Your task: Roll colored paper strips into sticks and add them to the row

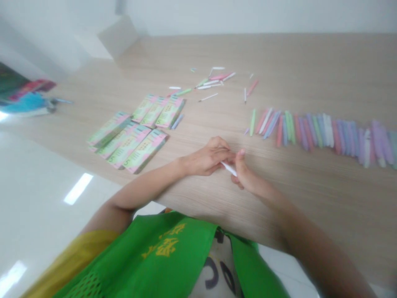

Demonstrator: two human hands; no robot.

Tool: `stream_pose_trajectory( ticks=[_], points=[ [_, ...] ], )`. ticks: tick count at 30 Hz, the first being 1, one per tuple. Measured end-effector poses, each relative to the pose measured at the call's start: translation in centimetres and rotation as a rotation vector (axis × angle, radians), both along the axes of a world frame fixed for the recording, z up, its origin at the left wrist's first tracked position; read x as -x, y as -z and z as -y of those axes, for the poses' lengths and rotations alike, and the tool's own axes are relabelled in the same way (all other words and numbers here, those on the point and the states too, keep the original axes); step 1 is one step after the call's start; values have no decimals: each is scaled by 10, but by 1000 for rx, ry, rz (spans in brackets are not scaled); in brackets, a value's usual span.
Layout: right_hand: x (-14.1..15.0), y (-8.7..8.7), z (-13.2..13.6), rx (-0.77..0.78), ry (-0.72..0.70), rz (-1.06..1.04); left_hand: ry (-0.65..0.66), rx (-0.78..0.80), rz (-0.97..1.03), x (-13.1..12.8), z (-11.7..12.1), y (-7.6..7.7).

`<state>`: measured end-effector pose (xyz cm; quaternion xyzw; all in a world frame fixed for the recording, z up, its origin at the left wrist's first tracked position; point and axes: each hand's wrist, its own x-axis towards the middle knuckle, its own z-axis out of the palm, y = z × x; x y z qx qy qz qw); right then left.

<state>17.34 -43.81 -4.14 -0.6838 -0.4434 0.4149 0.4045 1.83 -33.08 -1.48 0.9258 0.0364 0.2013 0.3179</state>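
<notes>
left hand (207,158) and right hand (245,171) both grasping white pen (229,169). boxes (145,151) left of pen, loose pens (330,131) right.

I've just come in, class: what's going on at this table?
A person in a green vest holds a slim white piece between the left hand and right hand. To the right, pastel sticks lie in a long row. Seven printed boxes sit to the left, and loose white and coloured pieces lie scattered farther back.
</notes>
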Motion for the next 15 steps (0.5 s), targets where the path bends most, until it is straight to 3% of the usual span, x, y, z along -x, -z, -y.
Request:
stream_pose_trajectory(
  ticks=[3, 5, 13, 15],
  points=[
    [2, -4, 2, 235, -172, -109, -33, 22, 20, 1, 0, -1],
    [1, -6, 2, 283, -185, -176, -18, 50, 32, 2, 1, -4],
    [4, 0, 6, 281, -214, -330, 52, 303, -3, 3, 6, -5],
    [7, -1, 7, 173, -172, -278, 8, 358, 34, 3, 4, -5]
  ],
)
